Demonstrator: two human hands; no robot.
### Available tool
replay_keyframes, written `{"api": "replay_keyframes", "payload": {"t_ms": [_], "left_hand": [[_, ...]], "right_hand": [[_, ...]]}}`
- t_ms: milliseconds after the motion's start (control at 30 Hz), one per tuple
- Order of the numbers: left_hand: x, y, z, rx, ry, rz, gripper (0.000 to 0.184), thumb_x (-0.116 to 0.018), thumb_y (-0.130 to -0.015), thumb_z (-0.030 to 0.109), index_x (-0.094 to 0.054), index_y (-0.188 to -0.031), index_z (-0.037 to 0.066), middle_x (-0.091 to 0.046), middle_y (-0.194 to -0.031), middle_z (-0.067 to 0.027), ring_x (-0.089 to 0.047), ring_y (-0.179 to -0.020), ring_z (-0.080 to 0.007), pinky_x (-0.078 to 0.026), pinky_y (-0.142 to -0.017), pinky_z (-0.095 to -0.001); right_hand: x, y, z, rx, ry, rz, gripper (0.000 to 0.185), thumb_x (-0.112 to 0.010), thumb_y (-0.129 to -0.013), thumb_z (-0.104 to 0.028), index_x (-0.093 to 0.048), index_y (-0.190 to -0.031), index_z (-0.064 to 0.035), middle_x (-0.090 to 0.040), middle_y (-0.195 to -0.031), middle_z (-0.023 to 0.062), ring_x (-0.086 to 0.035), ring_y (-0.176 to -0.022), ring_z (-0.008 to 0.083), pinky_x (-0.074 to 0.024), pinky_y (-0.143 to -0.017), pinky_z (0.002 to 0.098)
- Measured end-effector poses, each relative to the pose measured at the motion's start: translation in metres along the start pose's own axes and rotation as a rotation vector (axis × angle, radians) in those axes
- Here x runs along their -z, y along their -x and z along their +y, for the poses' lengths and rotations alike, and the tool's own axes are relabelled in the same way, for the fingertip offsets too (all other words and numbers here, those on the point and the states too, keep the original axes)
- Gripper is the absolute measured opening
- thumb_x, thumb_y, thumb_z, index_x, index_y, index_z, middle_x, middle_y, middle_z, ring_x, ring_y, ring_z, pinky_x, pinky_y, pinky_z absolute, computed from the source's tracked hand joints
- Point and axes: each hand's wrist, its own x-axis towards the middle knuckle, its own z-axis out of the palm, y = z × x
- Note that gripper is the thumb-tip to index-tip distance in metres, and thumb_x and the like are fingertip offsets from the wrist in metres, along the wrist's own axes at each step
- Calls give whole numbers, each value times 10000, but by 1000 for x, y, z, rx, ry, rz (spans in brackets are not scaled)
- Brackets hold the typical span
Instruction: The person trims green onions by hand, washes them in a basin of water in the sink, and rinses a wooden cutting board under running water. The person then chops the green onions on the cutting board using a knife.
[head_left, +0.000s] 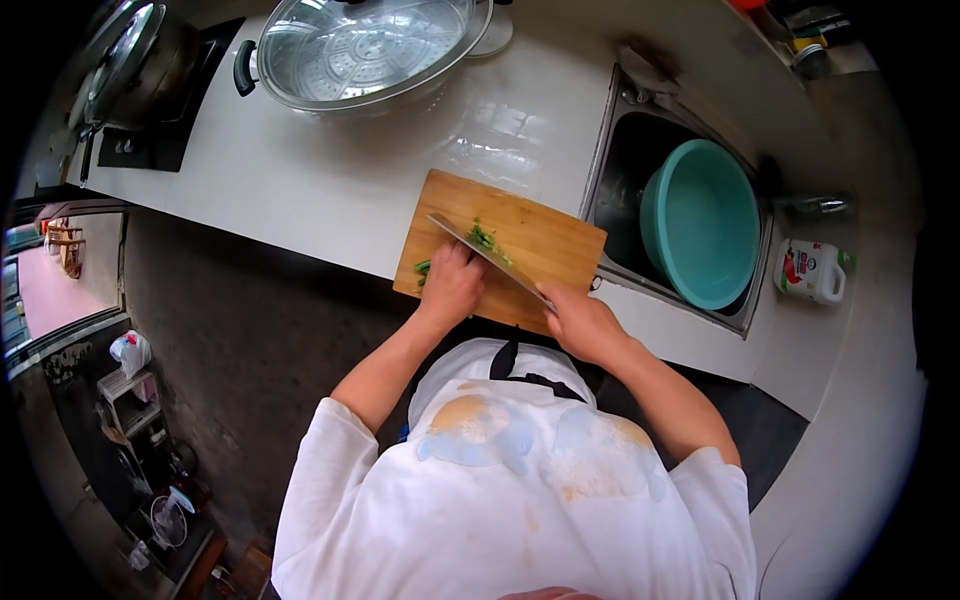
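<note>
A wooden cutting board lies at the counter's front edge. My right hand is closed round the handle of a kitchen knife, whose blade slants across the board toward the upper left. Beside the blade, my left hand has its fingers curled down, pressing green vegetable stalks against the board. Their ends stick out to the left of that hand; the part under the fingers is hidden. Small chopped green pieces lie on the far side of the blade.
A sink at the right holds a teal basin. Right of it stands a white jug. A large steamer pot with a glass lid sits at the back, and another lidded pot stands on the stove at the far left.
</note>
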Motion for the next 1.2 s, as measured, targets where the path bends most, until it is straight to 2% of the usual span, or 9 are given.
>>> {"api": "replay_keyframes", "payload": {"t_ms": [100, 233, 300, 533, 667, 833, 933, 1033, 1200], "left_hand": [[-5, 3, -3, 29, 59, -23, 177, -591, -667, 61, -583, -843, 65, -509, -893, -112, -493, -879, -300, -410, -741, -389], [-6, 3, 2, 84, 64, -32, 161, -581, -666, 47, -586, -827, 57, -510, -899, -118, -493, -883, -303, -415, -729, -393], [-5, -1, -4, 14, 75, 41, 146, -569, -668, 33, -587, -811, 51, -512, -891, -122, -496, -869, -308, -421, -716, -399], [-3, -1, 0, 16, 101, 67, 177, -559, -648, 10, -593, -817, 50, -518, -874, -118, -500, -838, -312, -425, -714, -406], [-4, 1, 0, 33, 111, 71, 193, -566, -636, 5, -594, -821, 53, -518, -875, -113, -495, -817, -310, -425, -707, -404], [-4, 0, 0, 23, 63, 93, 190, -582, -634, 13, -584, -820, 55, -516, -867, -115, -494, -810, -312, -425, -704, -401], [-3, 3, 5, 24, 89, 118, 171, -587, -638, 19, -573, -805, 57, -512, -854, -115, -494, -811, -311, -424, -703, -398], [-5, 4, 2, 16, 44, 115, 150, -586, -647, 25, -565, -791, 64, -507, -843, -113, -492, -813, -306, -422, -707, -399], [-7, 10, 3, 34, 66, 92, 153, -565, -646, 12, -564, -792, 57, -506, -846, -117, -489, -809, -310, -421, -706, -401]], "right_hand": [[16, 8, -5, -133, 20, -132, 320, -493, -826, -154, -461, -1134, -72, -592, -942, 203, -568, -856, 377, -455, -730, 445], [-16, -22, 9, -107, -3, -115, 309, -500, -818, -144, -466, -1115, -63, -593, -931, 205, -566, -848, 383, -455, -729, 447], [-26, -28, 8, 15, -25, 15, 297, -505, -815, -138, -473, -1096, -50, -589, -942, 206, -562, -857, 385, -453, -731, 444], [8, -2, -5, -52, -8, -51, 262, -495, -811, -154, -485, -1046, -37, -588, -929, 215, -565, -859, 374, -441, -740, 459], [-11, -21, 1, -103, -3, -111, 281, -506, -823, -163, -489, -1071, -32, -594, -913, 216, -570, -838, 383, -450, -717, 453], [-30, -35, 4, 48, 2, 54, 288, -498, -830, -170, -481, -1079, -28, -597, -904, 220, -574, -813, 394, -452, -709, 458], [-10, -26, -3, -16, -14, 4, 294, -500, -827, -167, -480, -1090, -37, -600, -897, 218, -573, -815, 394, -452, -709, 458], [3, -7, 4, 80, -23, 19, 303, -496, -824, -161, -477, -1104, -48, -599, -894, 222, -572, -813, 396, -452, -714, 457], [4, -12, -7, -99, 0, -111, 299, -500, -805, -136, -494, -1085, -30, -595, -900, 222, -569, -845, 387, -451, -736, 451]]}}
